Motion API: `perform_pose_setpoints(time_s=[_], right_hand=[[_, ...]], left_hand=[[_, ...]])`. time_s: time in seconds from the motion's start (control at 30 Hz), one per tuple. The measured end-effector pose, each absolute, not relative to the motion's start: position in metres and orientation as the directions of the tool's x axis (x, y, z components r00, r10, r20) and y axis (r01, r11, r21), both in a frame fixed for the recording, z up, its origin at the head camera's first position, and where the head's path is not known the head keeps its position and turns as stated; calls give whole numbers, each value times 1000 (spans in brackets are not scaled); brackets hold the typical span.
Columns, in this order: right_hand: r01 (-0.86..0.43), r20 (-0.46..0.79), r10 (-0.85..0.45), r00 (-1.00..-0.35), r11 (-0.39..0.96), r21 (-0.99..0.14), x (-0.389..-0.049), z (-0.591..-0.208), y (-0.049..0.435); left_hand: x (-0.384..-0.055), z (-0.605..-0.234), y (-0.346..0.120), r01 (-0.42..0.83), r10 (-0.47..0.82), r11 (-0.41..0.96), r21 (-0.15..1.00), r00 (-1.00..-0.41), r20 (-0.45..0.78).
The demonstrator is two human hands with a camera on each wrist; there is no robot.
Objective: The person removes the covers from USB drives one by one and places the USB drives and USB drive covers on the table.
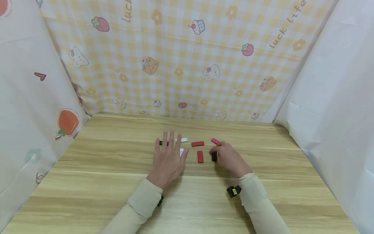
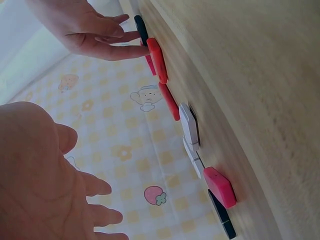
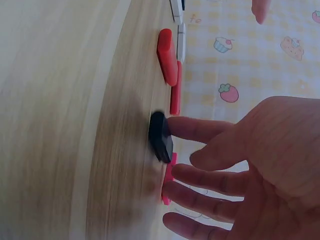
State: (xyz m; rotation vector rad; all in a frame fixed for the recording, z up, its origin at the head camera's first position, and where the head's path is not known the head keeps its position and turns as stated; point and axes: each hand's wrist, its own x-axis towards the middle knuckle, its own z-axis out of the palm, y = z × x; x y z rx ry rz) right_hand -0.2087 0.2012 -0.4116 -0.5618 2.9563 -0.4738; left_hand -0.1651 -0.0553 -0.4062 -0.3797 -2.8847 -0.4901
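Note:
My left hand (image 1: 168, 164) hovers palm down with straight fingers above the left side of two rows of small capped sticks, probably USB sticks. Below it lie a black stick (image 1: 161, 143), two white sticks (image 1: 184, 140) and a pink one (image 2: 220, 187), which the hand hides in the head view. My right hand (image 1: 230, 161) touches another black stick (image 3: 160, 137) with the index fingertip; the thumb stays apart from it. Behind that stick is a second pink stick (image 1: 215, 141). Two red sticks (image 1: 200, 156) lie between the hands.
All of it is on a wood-grain table (image 1: 117, 182). A yellow checked cloth (image 1: 181, 48) hangs behind it, with pale cloths (image 1: 336, 97) at both sides. A small black camera (image 1: 233, 191) is worn at the right wrist.

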Motion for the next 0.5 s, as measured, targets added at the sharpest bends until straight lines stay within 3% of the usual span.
perform_pose_setpoints(time_s=[0.5], right_hand=[[-243, -76, -282, -956, 912, -329, -210, -411, 209]], left_hand=[[-164, -406, -55, 275, 213, 912, 304, -952, 220]])
